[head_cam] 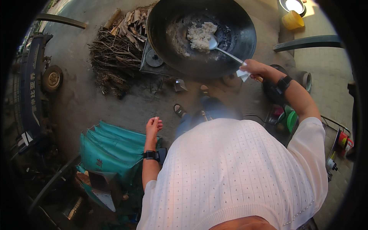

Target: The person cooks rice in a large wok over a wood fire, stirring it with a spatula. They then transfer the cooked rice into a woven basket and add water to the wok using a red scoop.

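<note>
A large dark wok (230,61) sits on a stove at the top centre. Inside it lies a clump of pale, rice-like food (198,36), touched by the bowl of a long-handled metal ladle or spatula (230,55). My right hand (254,69) grips that tool near the wok's lower right rim, with a piece of white paper or cloth (243,74) at the handle. My left hand (154,126) hangs at my left side, fingers curled, beside green sacks; whether it holds anything small is unclear.
Firewood and twigs (118,54) are piled left of the stove (143,64). Green sacks (115,143) stand near my left arm. A vehicle with a wheel (53,78) is at the far left. A yellow bucket (292,20) and a green basket (291,120) are at the right.
</note>
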